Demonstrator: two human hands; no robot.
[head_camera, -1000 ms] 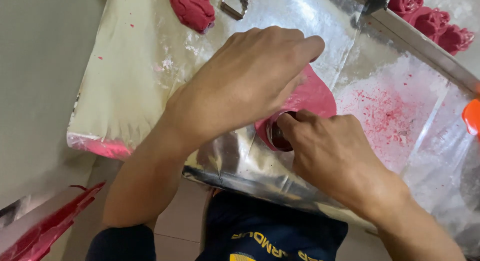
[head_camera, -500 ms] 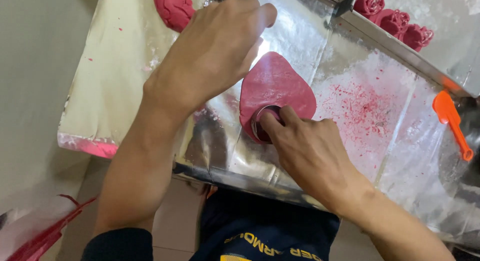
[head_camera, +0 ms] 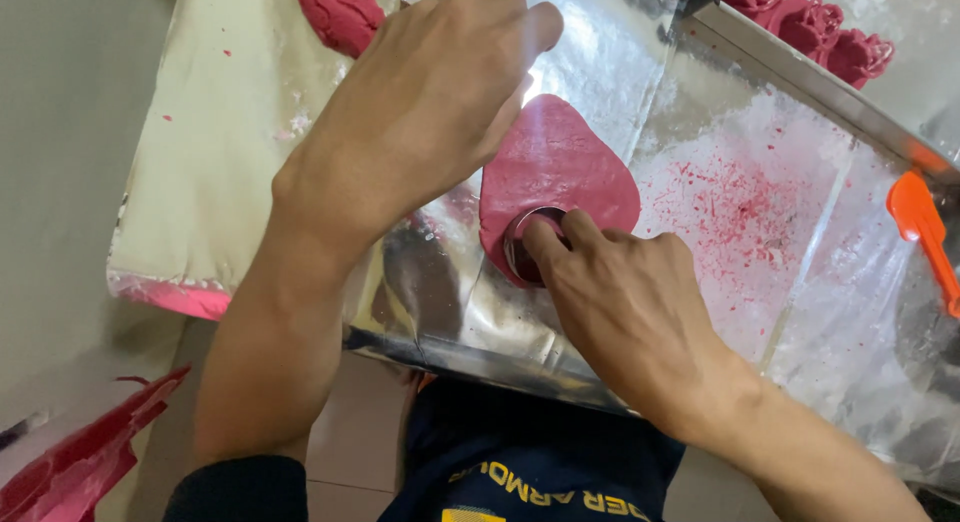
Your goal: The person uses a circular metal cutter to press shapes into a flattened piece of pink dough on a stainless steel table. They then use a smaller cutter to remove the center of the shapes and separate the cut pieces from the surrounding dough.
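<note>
Near the centre of the frame, a flattened sheet of pink dough point(head_camera: 560, 172) lying on a foil-covered worktop point(head_camera: 760, 232). At the lower edge of that sheet, a small round metal cutter point(head_camera: 528, 247), pressed down by the right hand point(head_camera: 630, 312), fingertips closed over its rim. Above and left of it, the left hand point(head_camera: 420, 112), fingers curled loosely, palm down, hovering over or resting on the dough's upper left edge; whether gripping anything, impossible to tell. In the upper left, a lump of pink dough point(head_camera: 340, 12) on a pale sheet point(head_camera: 220, 132); along the upper right, dough roses point(head_camera: 800, 17) lined on a ledge; at the right edge, an orange plastic tool point(head_camera: 925, 232); pink crumbs point(head_camera: 720, 202) scattered right of the sheet. Likely risks: cutter set so close to the sheet's edge that the disc comes out incomplete; uneven pressure leaving a ragged cut; foil tearing or sliding under the push; dough sticking inside the ring.
</note>
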